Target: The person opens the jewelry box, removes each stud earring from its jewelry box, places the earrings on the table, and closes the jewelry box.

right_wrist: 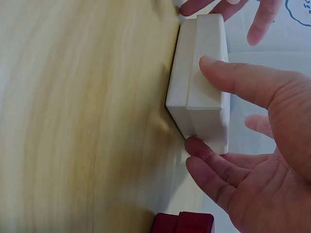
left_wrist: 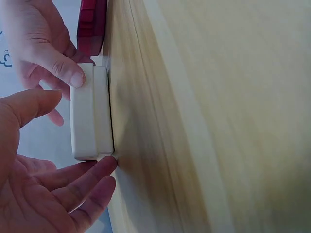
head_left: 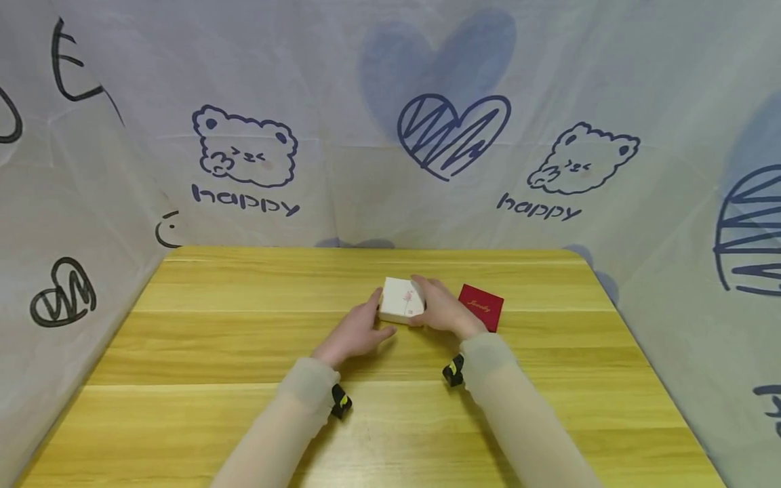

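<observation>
A small white gift box [head_left: 398,298] with a pink print on its lid lies on the wooden table. At its right end my right hand [head_left: 444,306] grips it; in the right wrist view the thumb presses the lid's near side and the fingers touch the end face. My left hand [head_left: 356,329] is at the opposite end. Its fingertips touch the lower edge of the box [left_wrist: 86,116] in the left wrist view, while its thumb stays apart from the box. The lid appears seated on the base. The far side of the box is hidden.
A red jewelry box [head_left: 493,310] with gold lettering lies just right of my right hand, partly covered by it. Beyond the far edge of the table [head_left: 256,298] hangs a pale cloth [head_left: 354,183] printed with bears and hearts.
</observation>
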Demonstrator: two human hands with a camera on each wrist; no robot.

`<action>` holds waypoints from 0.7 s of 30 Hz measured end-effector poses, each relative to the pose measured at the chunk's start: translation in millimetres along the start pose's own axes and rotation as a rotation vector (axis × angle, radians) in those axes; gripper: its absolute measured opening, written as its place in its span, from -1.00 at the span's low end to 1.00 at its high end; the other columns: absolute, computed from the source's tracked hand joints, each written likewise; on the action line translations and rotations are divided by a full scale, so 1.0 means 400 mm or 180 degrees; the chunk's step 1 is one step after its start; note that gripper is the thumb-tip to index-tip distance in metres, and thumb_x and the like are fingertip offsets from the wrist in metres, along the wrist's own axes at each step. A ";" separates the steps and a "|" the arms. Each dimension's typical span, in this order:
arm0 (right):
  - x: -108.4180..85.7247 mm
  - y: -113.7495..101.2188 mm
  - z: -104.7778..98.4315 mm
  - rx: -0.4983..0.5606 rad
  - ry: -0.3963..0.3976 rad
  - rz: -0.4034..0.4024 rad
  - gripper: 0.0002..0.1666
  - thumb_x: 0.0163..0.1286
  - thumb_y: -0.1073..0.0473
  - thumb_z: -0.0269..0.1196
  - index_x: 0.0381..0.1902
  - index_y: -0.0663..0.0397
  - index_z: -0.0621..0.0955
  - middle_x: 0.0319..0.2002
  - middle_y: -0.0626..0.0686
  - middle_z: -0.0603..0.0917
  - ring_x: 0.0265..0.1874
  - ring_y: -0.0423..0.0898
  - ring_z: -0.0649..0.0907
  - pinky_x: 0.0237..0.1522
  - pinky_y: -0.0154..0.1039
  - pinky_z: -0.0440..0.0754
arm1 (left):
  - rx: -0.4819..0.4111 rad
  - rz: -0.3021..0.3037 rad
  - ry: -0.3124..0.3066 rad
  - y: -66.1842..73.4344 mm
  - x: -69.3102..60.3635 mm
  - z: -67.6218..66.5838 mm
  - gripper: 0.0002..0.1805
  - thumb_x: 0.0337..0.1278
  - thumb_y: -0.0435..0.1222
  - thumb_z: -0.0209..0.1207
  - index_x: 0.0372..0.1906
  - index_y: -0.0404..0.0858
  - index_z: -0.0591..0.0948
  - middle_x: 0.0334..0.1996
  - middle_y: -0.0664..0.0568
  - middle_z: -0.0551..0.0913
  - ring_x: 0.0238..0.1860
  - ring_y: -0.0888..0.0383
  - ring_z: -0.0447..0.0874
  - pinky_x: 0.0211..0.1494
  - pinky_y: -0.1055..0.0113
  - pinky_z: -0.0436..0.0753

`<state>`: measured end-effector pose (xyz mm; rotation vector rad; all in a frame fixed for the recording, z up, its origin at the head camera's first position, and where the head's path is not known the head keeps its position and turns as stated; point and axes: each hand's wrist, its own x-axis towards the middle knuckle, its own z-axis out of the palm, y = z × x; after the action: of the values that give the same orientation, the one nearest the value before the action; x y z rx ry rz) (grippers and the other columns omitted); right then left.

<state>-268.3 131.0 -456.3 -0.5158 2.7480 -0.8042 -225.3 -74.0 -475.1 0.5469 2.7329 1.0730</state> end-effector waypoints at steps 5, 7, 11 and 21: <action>0.002 -0.004 0.007 0.0013 0.0011 0.0021 0.13 0.11 0.15 0.52 0.52 0.14 0.16 0.36 0.30 0.30 0.21 0.12 0.43 0.28 0.04 0.35 | -0.0106 0.0003 0.0030 0.000 0.000 -0.002 -0.04 0.22 -0.24 0.30 0.51 -0.46 -0.03 0.32 -0.38 0.34 0.32 -0.20 0.34 0.35 0.01 0.32; 0.002 -0.003 0.011 0.0021 0.0042 0.0016 0.14 0.10 0.14 0.53 0.51 0.16 0.16 0.32 0.29 0.33 0.19 0.11 0.44 0.27 0.03 0.35 | -0.0154 0.0005 0.0058 -0.002 -0.001 -0.003 -0.05 0.20 -0.28 0.31 0.50 -0.47 -0.01 0.30 -0.39 0.36 0.30 -0.20 0.37 0.33 0.01 0.34; 0.002 -0.003 0.018 0.0067 0.0123 -0.0034 0.16 0.06 0.13 0.55 0.49 0.25 0.17 0.27 0.30 0.38 0.18 0.11 0.45 0.28 0.02 0.34 | -0.0227 -0.0051 0.0125 -0.006 -0.003 -0.008 -0.06 0.16 -0.33 0.33 0.49 -0.47 0.02 0.14 -0.36 0.50 0.15 -0.15 0.51 0.23 0.04 0.46; -0.039 -0.034 0.025 0.0331 0.0179 -0.0180 0.17 0.01 0.16 0.58 0.48 0.28 0.19 0.29 0.26 0.37 0.09 0.06 0.49 0.24 -0.03 0.40 | -0.0386 -0.0096 0.0281 -0.008 -0.036 -0.037 -0.05 0.01 -0.41 0.39 0.46 -0.47 0.12 -0.19 -0.13 0.55 -0.26 0.08 0.54 -0.16 0.23 0.59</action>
<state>-247.4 121.5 -455.2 -0.5601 2.7353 -0.9835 -216.8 -91.0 -466.5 0.4493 2.7172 1.2742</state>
